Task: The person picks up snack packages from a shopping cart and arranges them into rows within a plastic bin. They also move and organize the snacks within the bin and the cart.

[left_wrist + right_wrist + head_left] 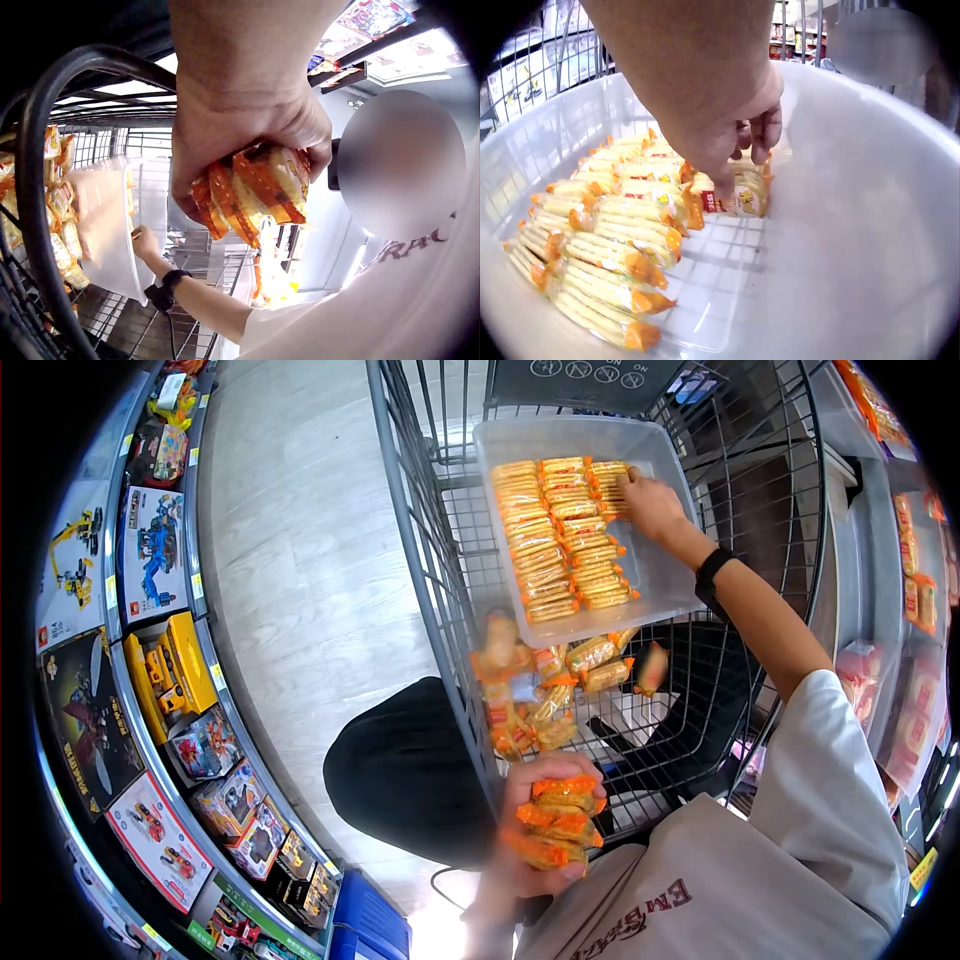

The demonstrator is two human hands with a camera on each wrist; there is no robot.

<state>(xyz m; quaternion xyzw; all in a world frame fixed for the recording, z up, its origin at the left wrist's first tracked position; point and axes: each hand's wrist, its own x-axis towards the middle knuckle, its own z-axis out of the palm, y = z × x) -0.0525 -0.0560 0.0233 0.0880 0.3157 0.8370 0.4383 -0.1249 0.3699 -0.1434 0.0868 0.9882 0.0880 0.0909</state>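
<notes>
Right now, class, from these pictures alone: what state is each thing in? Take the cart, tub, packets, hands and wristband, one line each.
Cart: upright, loaded
Tub: uncovered, partly filled, inside the cart
Tub packets: wrapped, set in rows
Right hand: touching the tub packets, grip unclear
Held packets: wrapped, bunched together
Left hand: gripping the held packets
Loose packets: wrapped, jumbled beside the tub
Wristband: worn on the right wrist

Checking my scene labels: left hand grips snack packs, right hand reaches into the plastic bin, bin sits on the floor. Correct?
Not quite: the plastic bin isn't on the floor. It sits in the shopping cart, as the head view shows. The rest stands: left hand grips snack packs, right hand reaches into the bin.
</notes>
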